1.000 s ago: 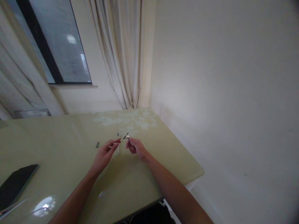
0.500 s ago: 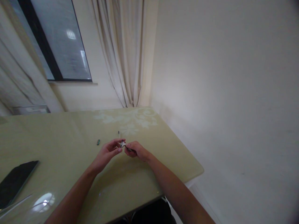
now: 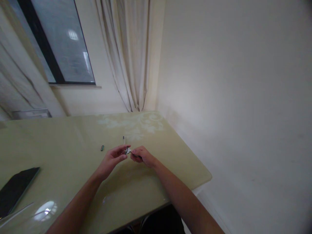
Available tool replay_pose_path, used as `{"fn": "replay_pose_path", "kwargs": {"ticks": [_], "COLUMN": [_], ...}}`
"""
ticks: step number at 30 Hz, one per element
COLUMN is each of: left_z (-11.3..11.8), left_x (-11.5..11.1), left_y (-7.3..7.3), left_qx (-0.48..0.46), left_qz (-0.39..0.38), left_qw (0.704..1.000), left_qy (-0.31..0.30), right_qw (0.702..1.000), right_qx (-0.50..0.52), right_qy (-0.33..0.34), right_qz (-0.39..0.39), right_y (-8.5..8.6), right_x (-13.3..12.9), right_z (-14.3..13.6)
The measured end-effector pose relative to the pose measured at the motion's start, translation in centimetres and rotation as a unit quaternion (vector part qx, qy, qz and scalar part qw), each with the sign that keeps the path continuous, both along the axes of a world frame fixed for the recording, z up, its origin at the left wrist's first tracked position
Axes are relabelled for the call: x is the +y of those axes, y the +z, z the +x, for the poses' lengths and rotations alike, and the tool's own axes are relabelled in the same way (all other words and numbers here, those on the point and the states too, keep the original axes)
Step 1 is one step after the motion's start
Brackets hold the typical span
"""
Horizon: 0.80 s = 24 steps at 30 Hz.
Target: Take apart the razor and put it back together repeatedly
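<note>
Razor-like tool (image 3: pixel 129 151): between left hand (image 3: pixel 114 156) and right hand (image 3: pixel 143 156); probably light, stiff, maybe sharp at its head; best held by the dark handle (image 3: pixel 137 157)
Left fingers: pinched, thumb opposite fingertips, on the head
Right fingers: curled around the handle
Thin white stick (image 3: pixel 124 141): just beyond left fingertips, nearest obstacle
Small dark piece (image 3: pixel 102 148): left of left fingers, apart

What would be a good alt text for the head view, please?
A person's right hand holds what looks like a razor, with the left hand at its head. On the pale table, a small dark piece lies left of the hands; behind are curtains and a window.
</note>
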State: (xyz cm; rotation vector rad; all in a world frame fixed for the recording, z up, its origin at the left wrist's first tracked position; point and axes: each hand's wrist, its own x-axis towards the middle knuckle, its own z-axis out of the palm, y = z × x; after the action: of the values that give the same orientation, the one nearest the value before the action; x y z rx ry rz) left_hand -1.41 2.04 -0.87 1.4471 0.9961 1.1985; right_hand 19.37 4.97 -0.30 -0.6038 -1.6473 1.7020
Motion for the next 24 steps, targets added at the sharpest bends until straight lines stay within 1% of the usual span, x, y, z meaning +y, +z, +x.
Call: {"fn": "replay_pose_path", "kwargs": {"ticks": [5,12,16,19,21,22,24], "left_z": [0.0,-0.3,-0.4,-0.5,-0.2,0.0,1.1], "left_x": [-0.1,-0.2,-0.3,-0.2,0.2,0.5,1.5], "left_y": [0.1,-0.1,-0.2,0.0,0.4,0.7,1.3], "left_qx": [-0.026,-0.071,-0.072,-0.047,0.006,0.044,0.128], "left_qz": [-0.017,-0.031,-0.036,-0.018,0.006,0.02,0.052], "left_qw": [0.999,0.997,0.997,0.999,0.999,0.997,0.988], "left_qy": [-0.006,-0.026,-0.013,0.018,0.043,0.053,0.069], "right_qw": [1.0,0.999,0.999,0.999,0.998,0.996,0.985], "right_qx": [0.008,0.016,0.019,0.037,0.063,0.077,0.099], "right_qy": [0.006,0.021,0.025,0.024,-0.014,-0.049,-0.142], "right_qz": [0.0,0.027,0.026,0.023,0.02,0.018,0.013], "right_y": [-0.1,0.7,0.7,0.7,1.1,1.4,2.1], "right_x": [0.0,-0.4,-0.6,-0.1,0.8,1.5,3.0], "right_z": [0.0,0.2,0.1,0.3,0.9,1.3,2.4]}}
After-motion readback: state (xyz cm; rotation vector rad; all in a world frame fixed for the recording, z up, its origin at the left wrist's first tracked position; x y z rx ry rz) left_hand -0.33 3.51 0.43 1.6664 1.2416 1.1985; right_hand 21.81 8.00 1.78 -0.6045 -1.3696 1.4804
